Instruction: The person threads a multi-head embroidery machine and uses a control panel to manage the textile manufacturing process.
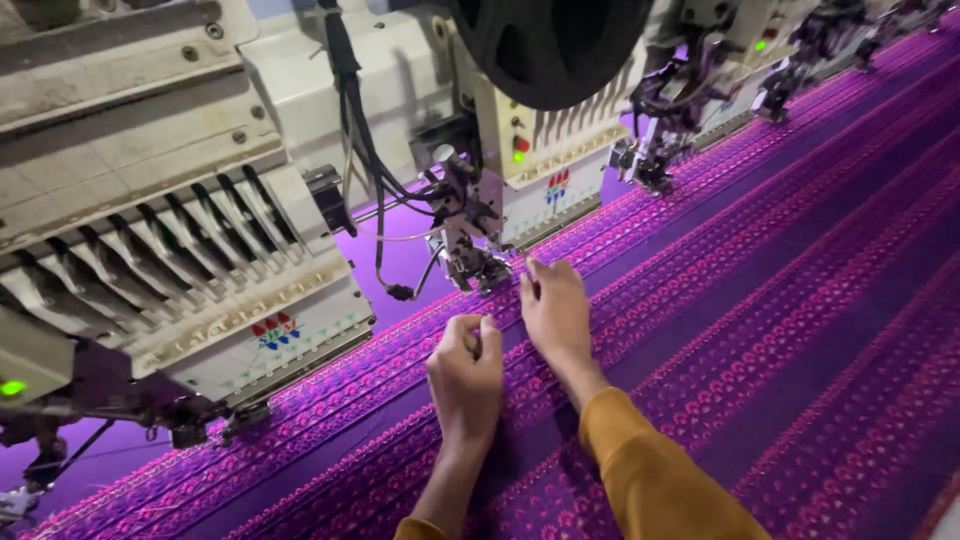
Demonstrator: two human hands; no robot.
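Purple woven fabric with bands of pink embroidered motifs (760,300) is stretched flat across the whole bed, running from near left to far right under a row of cream metal embroidery heads. The nearest head (250,270) sits at left; the next head's needle and presser-foot assembly (470,255) hangs just above the cloth at centre.

Left hand (466,375): loosely fisted, thumb pressed against curled forefinger, knuckles resting on the cloth near a pink band. A fine thread may be pinched there — it cannot be made out.

Right hand (555,310): fingers bent and closed down, tips touching the fabric just beside the needle assembly. Whether anything is gripped cannot be told. An ochre sleeve (650,470) covers the forearm.

Handling, judged: the cloth is taken to be thin, soft and light, yet held taut, so it should give little under the fingers. The stitched bands are likely firmer and rougher, giving better purchase than the plain purple strips. Hold is best taken by fingertip pinch on a band — kept clear of the needles.
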